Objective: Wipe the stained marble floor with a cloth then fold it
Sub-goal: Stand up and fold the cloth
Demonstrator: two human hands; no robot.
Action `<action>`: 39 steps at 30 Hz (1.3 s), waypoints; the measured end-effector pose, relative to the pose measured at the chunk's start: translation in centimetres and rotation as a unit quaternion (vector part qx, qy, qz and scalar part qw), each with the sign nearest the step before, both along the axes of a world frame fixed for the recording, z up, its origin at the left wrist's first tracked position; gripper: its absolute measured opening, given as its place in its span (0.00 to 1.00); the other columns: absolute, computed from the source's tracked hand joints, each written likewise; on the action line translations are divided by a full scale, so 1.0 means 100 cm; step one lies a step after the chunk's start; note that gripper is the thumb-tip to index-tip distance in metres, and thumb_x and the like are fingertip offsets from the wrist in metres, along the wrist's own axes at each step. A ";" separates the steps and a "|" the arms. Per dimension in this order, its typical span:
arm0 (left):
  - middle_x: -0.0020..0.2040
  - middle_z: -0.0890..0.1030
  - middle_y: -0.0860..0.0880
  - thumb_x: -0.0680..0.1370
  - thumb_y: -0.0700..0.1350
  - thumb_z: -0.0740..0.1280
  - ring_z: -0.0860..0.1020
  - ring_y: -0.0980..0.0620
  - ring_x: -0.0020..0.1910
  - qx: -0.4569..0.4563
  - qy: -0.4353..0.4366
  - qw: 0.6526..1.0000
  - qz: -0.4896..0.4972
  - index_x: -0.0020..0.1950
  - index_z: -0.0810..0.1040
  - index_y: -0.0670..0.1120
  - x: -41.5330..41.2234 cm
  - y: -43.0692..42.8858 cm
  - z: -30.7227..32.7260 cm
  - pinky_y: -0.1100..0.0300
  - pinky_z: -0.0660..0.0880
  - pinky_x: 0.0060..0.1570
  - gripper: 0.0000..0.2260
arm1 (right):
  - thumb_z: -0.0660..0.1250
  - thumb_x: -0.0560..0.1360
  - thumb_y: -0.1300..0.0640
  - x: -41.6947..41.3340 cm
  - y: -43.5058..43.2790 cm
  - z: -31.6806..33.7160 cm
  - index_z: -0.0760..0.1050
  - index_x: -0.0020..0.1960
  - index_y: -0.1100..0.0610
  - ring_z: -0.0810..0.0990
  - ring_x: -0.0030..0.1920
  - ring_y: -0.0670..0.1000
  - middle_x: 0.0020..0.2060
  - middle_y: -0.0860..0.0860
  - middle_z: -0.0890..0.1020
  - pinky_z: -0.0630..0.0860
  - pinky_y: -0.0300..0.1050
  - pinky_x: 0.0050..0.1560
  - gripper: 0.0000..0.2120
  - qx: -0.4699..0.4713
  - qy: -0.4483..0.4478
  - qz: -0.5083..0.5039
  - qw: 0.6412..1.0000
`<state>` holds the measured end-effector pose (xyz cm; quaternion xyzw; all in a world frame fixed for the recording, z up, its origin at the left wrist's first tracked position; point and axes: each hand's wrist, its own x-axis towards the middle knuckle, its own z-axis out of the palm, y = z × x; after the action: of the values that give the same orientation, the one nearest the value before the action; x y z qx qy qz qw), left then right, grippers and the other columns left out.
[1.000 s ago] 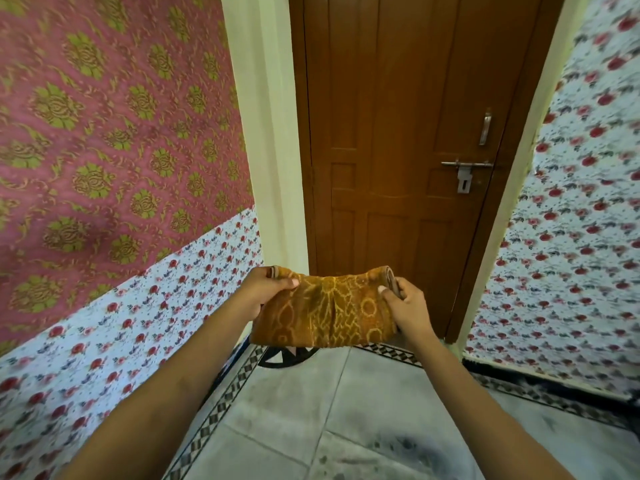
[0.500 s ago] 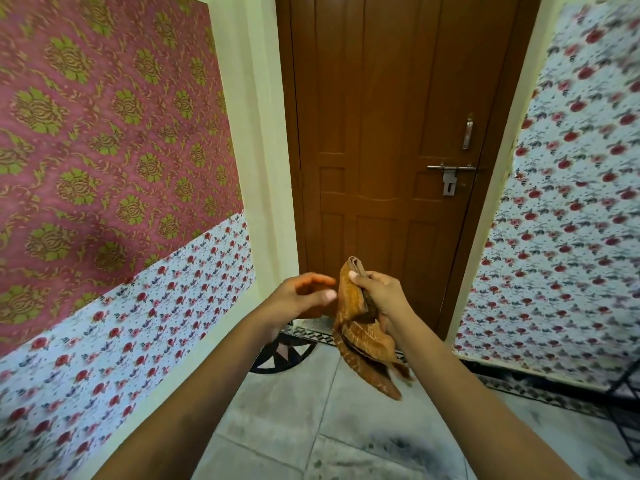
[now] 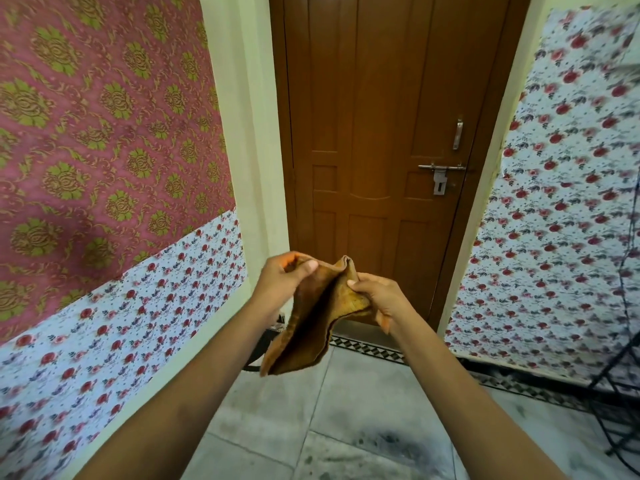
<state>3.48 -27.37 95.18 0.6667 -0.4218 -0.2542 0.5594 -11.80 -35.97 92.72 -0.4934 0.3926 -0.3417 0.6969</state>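
Seeing the cloth anywhere on your screen?

— Yes, I see it. The cloth (image 3: 311,320) is brown-orange and it is up in the air, between the two hands of the person, in front of the door (image 3: 381,133). It does not touch the floor (image 3: 346,410). It is loosely doubled, with the top edge bunched between the hands and one lower corner hanging down to the left.

— And how do the hands hold it?

— The left hand (image 3: 280,285) holds the upper left part. Its thumb lies flat on the front of the cloth and the other fingers are curled behind, so the cloth is clamped between them. The right hand (image 3: 377,299) pinches the right part with the thumb on top, and its fingers are bent together under the fabric. The two hands are near each other but they are not touching.

— What about the floor itself?

— I see grey marble tiles, with a dark smudged stain (image 3: 381,441) low in the view, between the two forearms. A patterned black and white border runs along the foot of the door. The door is closed, and a metal bolt (image 3: 441,168) is on its right side. On the left there is a wall (image 3: 104,133) with red and green paper.
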 end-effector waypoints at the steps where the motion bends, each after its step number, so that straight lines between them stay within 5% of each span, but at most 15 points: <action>1: 0.44 0.83 0.49 0.75 0.45 0.69 0.80 0.49 0.47 -0.004 -0.003 1.000 0.024 0.46 0.80 0.50 0.007 -0.002 0.006 0.56 0.78 0.46 0.02 | 0.67 0.73 0.67 -0.003 -0.001 -0.001 0.79 0.52 0.59 0.79 0.35 0.48 0.36 0.52 0.81 0.78 0.40 0.29 0.10 -0.031 0.041 -0.002 0.999; 5: 0.44 0.82 0.47 0.76 0.41 0.68 0.80 0.49 0.47 0.035 -0.046 0.998 0.002 0.46 0.81 0.48 0.043 0.002 0.032 0.58 0.78 0.47 0.03 | 0.69 0.73 0.60 -0.019 -0.017 -0.008 0.81 0.51 0.56 0.78 0.47 0.51 0.46 0.52 0.80 0.78 0.46 0.41 0.07 -0.224 0.266 0.022 0.937; 8: 0.44 0.82 0.46 0.75 0.39 0.69 0.80 0.48 0.48 0.076 -0.064 0.995 -0.028 0.43 0.82 0.48 0.058 0.008 0.043 0.62 0.79 0.42 0.04 | 0.73 0.71 0.56 -0.026 -0.026 -0.008 0.81 0.50 0.57 0.79 0.51 0.52 0.47 0.53 0.82 0.77 0.49 0.54 0.09 -0.290 0.310 0.045 0.904; 12: 0.51 0.81 0.42 0.75 0.40 0.69 0.78 0.43 0.55 0.099 -0.128 0.987 0.017 0.50 0.81 0.42 0.065 0.006 0.046 0.47 0.76 0.57 0.05 | 0.74 0.68 0.53 -0.028 -0.030 0.003 0.82 0.46 0.58 0.79 0.47 0.49 0.42 0.50 0.81 0.76 0.42 0.48 0.11 -0.313 0.347 0.094 0.879; 15: 0.51 0.82 0.42 0.75 0.41 0.70 0.79 0.42 0.53 0.111 -0.090 0.990 0.013 0.50 0.81 0.42 0.076 0.010 0.044 0.46 0.77 0.56 0.06 | 0.73 0.70 0.53 -0.036 -0.030 0.007 0.80 0.43 0.55 0.79 0.46 0.49 0.42 0.50 0.80 0.75 0.41 0.45 0.06 -0.275 0.294 0.106 0.909; 20: 0.51 0.83 0.42 0.74 0.44 0.71 0.79 0.42 0.53 0.123 -0.275 0.949 0.096 0.51 0.83 0.42 0.086 0.011 0.032 0.44 0.75 0.56 0.08 | 0.72 0.71 0.59 -0.042 -0.031 0.010 0.79 0.47 0.56 0.81 0.48 0.51 0.47 0.55 0.82 0.79 0.43 0.46 0.05 -0.172 0.170 0.112 0.964; 24: 0.51 0.82 0.42 0.75 0.40 0.69 0.78 0.42 0.54 0.081 -0.187 0.978 0.033 0.49 0.82 0.42 0.087 0.016 0.034 0.45 0.74 0.58 0.04 | 0.72 0.70 0.58 -0.045 -0.032 0.010 0.80 0.48 0.57 0.80 0.53 0.56 0.47 0.55 0.82 0.76 0.52 0.58 0.07 -0.167 0.121 0.052 0.977; 30: 0.43 0.84 0.51 0.74 0.37 0.65 0.81 0.54 0.46 0.024 -0.037 0.973 -0.228 0.41 0.84 0.50 0.087 0.053 0.073 0.64 0.78 0.45 0.11 | 0.68 0.70 0.56 -0.067 -0.028 0.025 0.79 0.44 0.52 0.80 0.48 0.51 0.43 0.51 0.81 0.76 0.50 0.52 0.03 -0.077 -0.146 0.160 0.973; 36: 0.44 0.82 0.47 0.70 0.37 0.67 0.82 0.47 0.47 0.000 -0.009 0.948 -0.317 0.37 0.83 0.46 0.047 0.043 0.087 0.58 0.79 0.51 0.07 | 0.76 0.62 0.52 -0.041 -0.002 0.049 0.80 0.45 0.49 0.81 0.46 0.51 0.44 0.52 0.82 0.77 0.47 0.49 0.12 -0.106 -0.138 0.278 0.945; 39: 0.44 0.81 0.48 0.71 0.37 0.68 0.81 0.47 0.48 -0.023 -0.034 0.943 -0.330 0.40 0.80 0.45 0.026 0.031 0.080 0.55 0.78 0.54 0.04 | 0.72 0.66 0.56 -0.022 0.015 0.055 0.82 0.43 0.48 0.80 0.47 0.47 0.44 0.47 0.83 0.77 0.41 0.49 0.07 -0.161 -0.099 0.296 0.936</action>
<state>6.10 -24.29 103.16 0.4853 -0.6424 -0.3921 0.4449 -13.97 -34.49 98.25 -0.6566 0.0972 -0.2260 0.7130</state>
